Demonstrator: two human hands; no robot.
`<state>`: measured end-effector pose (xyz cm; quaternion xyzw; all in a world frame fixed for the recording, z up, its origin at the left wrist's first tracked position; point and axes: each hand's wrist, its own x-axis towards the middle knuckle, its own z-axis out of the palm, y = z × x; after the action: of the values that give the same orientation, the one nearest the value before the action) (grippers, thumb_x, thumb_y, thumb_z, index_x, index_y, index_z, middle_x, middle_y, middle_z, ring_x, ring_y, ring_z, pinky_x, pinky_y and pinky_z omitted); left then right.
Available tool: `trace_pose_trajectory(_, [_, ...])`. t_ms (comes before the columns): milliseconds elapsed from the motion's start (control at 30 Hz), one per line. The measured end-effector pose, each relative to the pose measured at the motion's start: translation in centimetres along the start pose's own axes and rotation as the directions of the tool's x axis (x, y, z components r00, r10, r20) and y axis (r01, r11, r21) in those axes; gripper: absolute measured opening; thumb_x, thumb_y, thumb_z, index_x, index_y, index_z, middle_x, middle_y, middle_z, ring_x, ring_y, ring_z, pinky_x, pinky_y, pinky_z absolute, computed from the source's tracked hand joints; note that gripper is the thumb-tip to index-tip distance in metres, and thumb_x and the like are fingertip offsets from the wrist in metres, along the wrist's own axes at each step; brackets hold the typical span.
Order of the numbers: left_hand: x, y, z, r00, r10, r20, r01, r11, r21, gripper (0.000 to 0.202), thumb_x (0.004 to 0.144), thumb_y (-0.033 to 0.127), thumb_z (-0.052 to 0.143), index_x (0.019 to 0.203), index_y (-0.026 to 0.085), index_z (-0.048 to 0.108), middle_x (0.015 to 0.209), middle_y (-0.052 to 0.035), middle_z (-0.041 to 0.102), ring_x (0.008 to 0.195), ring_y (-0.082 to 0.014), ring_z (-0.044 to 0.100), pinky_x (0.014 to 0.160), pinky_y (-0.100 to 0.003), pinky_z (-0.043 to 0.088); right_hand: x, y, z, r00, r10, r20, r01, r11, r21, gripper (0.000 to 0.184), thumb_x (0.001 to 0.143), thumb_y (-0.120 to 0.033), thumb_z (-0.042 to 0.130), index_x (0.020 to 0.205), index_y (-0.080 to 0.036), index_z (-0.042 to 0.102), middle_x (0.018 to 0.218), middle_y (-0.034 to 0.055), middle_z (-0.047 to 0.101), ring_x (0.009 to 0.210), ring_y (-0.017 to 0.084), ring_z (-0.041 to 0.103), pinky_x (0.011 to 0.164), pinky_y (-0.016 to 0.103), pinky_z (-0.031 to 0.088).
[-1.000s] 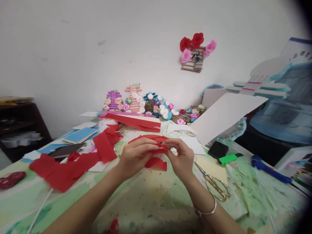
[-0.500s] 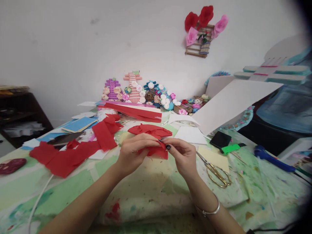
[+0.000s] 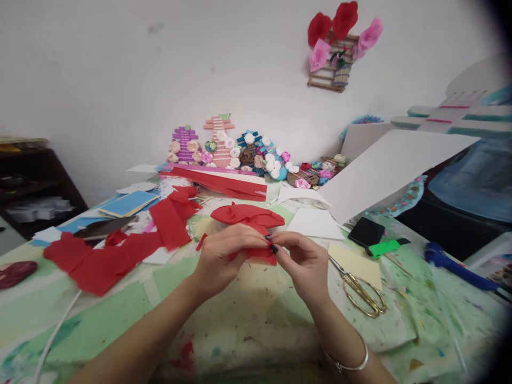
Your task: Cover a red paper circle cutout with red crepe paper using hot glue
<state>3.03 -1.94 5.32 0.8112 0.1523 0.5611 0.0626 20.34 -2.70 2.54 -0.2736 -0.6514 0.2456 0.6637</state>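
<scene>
Both hands meet over the middle of the table, fingertips pinching a piece of red crepe paper [image 3: 260, 256]. My left hand [image 3: 226, 253] is closed on its left side, the fingers laid over the top. From the right, my right hand [image 3: 302, 261] pinches the edge between thumb and index finger. The fingers hide much of the paper. Just beyond them lies a rounded red paper piece [image 3: 244, 215]. Gold-handled scissors [image 3: 358, 290] rest right of my right hand on a pale yellow sheet [image 3: 362, 264].
Red crepe strips [image 3: 108, 261] spread over the left side. A long red strip [image 3: 224, 184] lies at the back before flower-decorated crafts [image 3: 220, 144]. On the right are a black box [image 3: 366, 232], a green clip-like object [image 3: 384, 248], a blue glue gun [image 3: 456, 266] and a leaning white board [image 3: 396, 160].
My hands stay together on the red crepe paper, fingertips slightly shifted. A small red bit now shows left of my left hand. The view has moved a little.
</scene>
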Motion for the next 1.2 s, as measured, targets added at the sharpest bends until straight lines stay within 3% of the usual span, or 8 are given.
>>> trace_pose_trajectory(267, [-0.6,-0.5,0.4,1.0,0.025,-0.008,-0.025,0.999,0.027,0.026,0.086,0.0,0.049,0.092,0.016,0.069,0.087,-0.0079,0.073,0.087,-0.0177,0.068,0.079,-0.03,0.056,-1.0,0.3,0.5,0.998,-0.049,-0.026,0.046,0.993,-0.112,0.011,0.081,-0.01,0.061,0.085,-0.019,0.065,0.088,0.0062,0.069,0.085,0.019,0.066,0.078,0.035,0.053])
trace_pose_trajectory(667, [-1.0,-0.3,0.7,1.0,-0.026,-0.017,0.026,0.999,0.026,0.026,0.083,-0.004,0.051,0.093,0.014,0.067,0.088,-0.0069,0.072,0.088,-0.0157,0.067,0.08,-0.026,0.055,-1.1,0.2,0.4,0.999,-0.035,-0.016,0.033,0.992,-0.122,0.012,0.082,-0.009,0.061,0.087,-0.02,0.064,0.09,0.0056,0.068,0.084,0.018,0.065,0.077,0.033,0.053])
trace_pose_trajectory(1000, [-1.1,-0.7,0.8,0.999,-0.036,-0.015,0.036,0.999,0.029,0.026,0.083,-0.002,0.051,0.093,0.015,0.068,0.088,-0.0065,0.072,0.087,-0.0159,0.068,0.079,-0.026,0.055,-1.3,0.2,0.8,0.994,-0.112,-0.017,0.102,0.949,-0.298,0.013,0.082,-0.01,0.061,0.092,-0.018,0.062,0.086,0.0048,0.067,0.077,0.016,0.063,0.071,0.03,0.053])
trace_pose_trajectory(1100, [-1.2,-0.7,0.8,0.999,-0.037,-0.007,0.037,0.999,0.033,0.028,0.082,-0.003,0.051,0.094,0.015,0.068,0.088,-0.0067,0.072,0.087,-0.0157,0.068,0.078,-0.025,0.055,-0.7,-1.0,0.4,0.988,-0.15,-0.021,0.132,0.921,-0.368,0.014,0.081,-0.01,0.061,0.093,-0.018,0.062,0.088,0.0049,0.067,0.081,0.017,0.064,0.075,0.032,0.053])
trace_pose_trajectory(1200, [-1.3,-0.8,0.7,0.999,-0.039,-0.008,0.039,0.998,0.045,0.03,0.079,-0.006,0.051,0.094,0.014,0.067,0.088,-0.0071,0.072,0.086,-0.0153,0.068,0.079,-0.025,0.055,-1.8,-3.9,-1.1,0.983,-0.168,-0.069,0.131,0.918,-0.374,0.016,0.085,-0.011,0.058,0.096,-0.021,0.063,0.091,0.0053,0.067,0.088,0.02,0.064,0.079,0.036,0.052])
